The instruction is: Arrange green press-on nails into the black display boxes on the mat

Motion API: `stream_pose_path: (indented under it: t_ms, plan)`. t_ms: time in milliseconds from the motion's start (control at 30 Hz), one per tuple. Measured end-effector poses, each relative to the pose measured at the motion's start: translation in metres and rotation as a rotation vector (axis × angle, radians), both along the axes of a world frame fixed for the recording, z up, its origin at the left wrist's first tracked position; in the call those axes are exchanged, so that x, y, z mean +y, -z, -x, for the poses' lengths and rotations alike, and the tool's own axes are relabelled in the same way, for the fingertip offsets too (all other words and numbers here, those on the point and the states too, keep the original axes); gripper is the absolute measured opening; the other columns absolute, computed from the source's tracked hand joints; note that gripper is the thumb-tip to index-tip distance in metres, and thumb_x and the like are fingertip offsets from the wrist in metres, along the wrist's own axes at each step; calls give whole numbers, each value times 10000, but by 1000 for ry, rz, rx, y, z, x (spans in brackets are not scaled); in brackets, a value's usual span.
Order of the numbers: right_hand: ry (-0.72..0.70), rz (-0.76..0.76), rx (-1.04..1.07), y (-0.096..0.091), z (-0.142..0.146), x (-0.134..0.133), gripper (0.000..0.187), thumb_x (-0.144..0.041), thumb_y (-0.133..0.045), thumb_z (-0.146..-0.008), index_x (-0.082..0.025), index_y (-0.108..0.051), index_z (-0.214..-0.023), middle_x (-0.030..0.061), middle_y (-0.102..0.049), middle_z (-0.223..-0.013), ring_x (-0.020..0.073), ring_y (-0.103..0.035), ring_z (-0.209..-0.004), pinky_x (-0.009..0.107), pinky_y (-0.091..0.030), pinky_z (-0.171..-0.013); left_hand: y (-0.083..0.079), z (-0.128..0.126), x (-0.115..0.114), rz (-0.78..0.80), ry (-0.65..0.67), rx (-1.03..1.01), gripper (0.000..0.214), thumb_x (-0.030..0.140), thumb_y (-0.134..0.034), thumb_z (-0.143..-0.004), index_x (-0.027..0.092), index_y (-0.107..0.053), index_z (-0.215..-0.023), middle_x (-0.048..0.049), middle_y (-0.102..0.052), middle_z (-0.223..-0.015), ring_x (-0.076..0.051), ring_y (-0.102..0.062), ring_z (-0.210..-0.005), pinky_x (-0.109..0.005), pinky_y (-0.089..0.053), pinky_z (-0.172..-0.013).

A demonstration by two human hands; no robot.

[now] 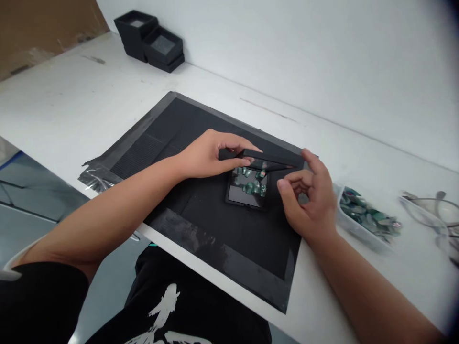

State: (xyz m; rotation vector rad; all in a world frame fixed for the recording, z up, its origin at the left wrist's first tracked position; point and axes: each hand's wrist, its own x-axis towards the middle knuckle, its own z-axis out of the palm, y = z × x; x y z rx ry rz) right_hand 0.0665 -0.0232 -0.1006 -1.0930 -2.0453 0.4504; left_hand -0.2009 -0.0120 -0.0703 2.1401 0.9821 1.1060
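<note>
A small black box (247, 196) sits on the black mat (201, 224) and holds several green stones (251, 180) in its far half. A black lid (272, 158) is held tilted just above the box. My left hand (210, 155) pinches the lid's left end between thumb and fingers. My right hand (308, 196) touches the lid's right end with its forefinger tip, the other fingers curled in.
A clear tray of green stones (366, 217) lies right of my right hand. Stacked black boxes (152, 40) stand at the far left by the wall. Transparent pieces (433, 210) lie at the right edge. The table's front edge runs under my forearms.
</note>
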Motion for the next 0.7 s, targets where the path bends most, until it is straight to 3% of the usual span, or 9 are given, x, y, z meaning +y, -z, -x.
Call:
stream_pose_path:
  t_ms: [133, 233, 400, 500, 633, 700]
  plan:
    - [-47, -168, -35, -6, -3, -2, 432, -252, -571, -956, -263, -572, -1388, 29, -691, -836, 163, -620, -676, 309, -530, -634, -4, 4, -1, -22, 149, 62, 205, 235, -686, -891, 235, -774, -1077, -32, -779, -1088, -155, -723, -1028, -252, -567, -946]
    - [-220, -216, -139, -12, -6, -2, 223, -225, -609, -930, -241, -702, -1133, 34, -709, -827, 150, -640, -662, 277, -514, -604, -7, 8, -2, 36, 235, 226, 248, 209, -708, -846, 269, -779, -1076, -19, -765, -1142, -180, -701, -1080, -297, -551, -976]
    - [-411, -275, -175, -16, -10, 0, 158, -191, -746, -828, -196, -740, -986, 47, -669, -786, 159, -612, -682, 297, -499, -614, -16, 7, -11, 64, 311, 517, 594, 455, -832, -734, 247, -688, -1272, -37, -602, -1439, -278, -532, -1326, -427, -431, -1142]
    - [-447, -273, -187, -15, -9, -1, 135, -176, -773, -801, -188, -750, -934, 39, -641, -757, 151, -577, -664, 305, -482, -604, -21, 3, -18, 87, 293, 601, 737, 609, -824, -684, 239, -665, -1302, -51, -546, -1495, -312, -479, -1375, -462, -388, -1158]
    - [-477, -211, -165, -14, -6, 0, 116, -168, -766, -811, -188, -738, -923, 31, -639, -753, 145, -579, -668, 298, -484, -604, -21, -5, -25, 43, 201, 633, 596, 683, -721, -761, 269, -727, -1191, -44, -592, -1450, -310, -527, -1324, -473, -382, -1122]
    - [-490, -177, -182, -14, -5, 1, 95, -182, -753, -829, -194, -734, -921, 28, -632, -749, 143, -587, -675, 288, -487, -602, -16, -8, -26, -16, 181, 619, 583, 680, -687, -797, 291, -704, -1231, -34, -608, -1432, -300, -543, -1299, -462, -393, -1103]
